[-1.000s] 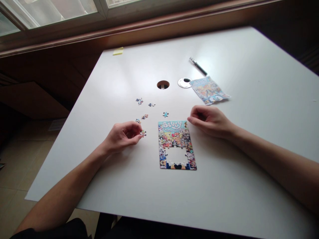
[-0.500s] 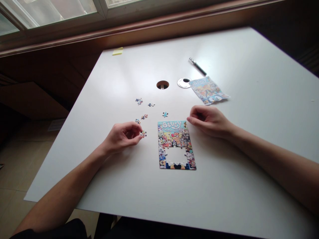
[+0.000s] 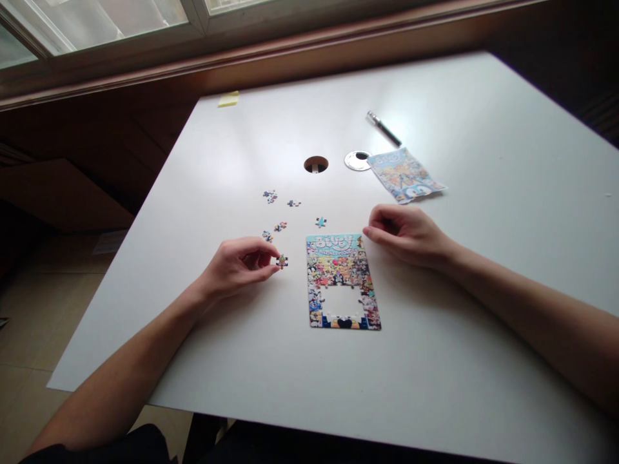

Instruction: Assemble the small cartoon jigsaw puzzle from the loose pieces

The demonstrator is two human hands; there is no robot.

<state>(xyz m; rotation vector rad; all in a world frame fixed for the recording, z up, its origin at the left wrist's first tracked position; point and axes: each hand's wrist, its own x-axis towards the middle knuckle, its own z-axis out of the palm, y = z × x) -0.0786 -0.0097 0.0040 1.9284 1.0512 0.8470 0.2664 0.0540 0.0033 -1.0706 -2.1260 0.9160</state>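
Observation:
My left hand pinches a small jigsaw piece between thumb and forefinger, to the left of the puzzle. In front of me lies the colourful jigsaw puzzle, with a gap in its lower middle where the white surface shows. Curled into a loose fist, my right hand rests by the puzzle's top right corner, its fingertips at or very near the edge. I see nothing inside that hand. A turquoise piece lies just above the puzzle, and several loose pieces are scattered beyond my left hand.
On the white table a crumpled printed sheet or wrapper lies beyond my right hand, against a round metal cover. A black pen, a round hole and a yellow sticky note are farther back.
The piece in my left hand has shifted slightly right and turned, so more of its printed face shows. My right hand and the puzzle stay where they were.

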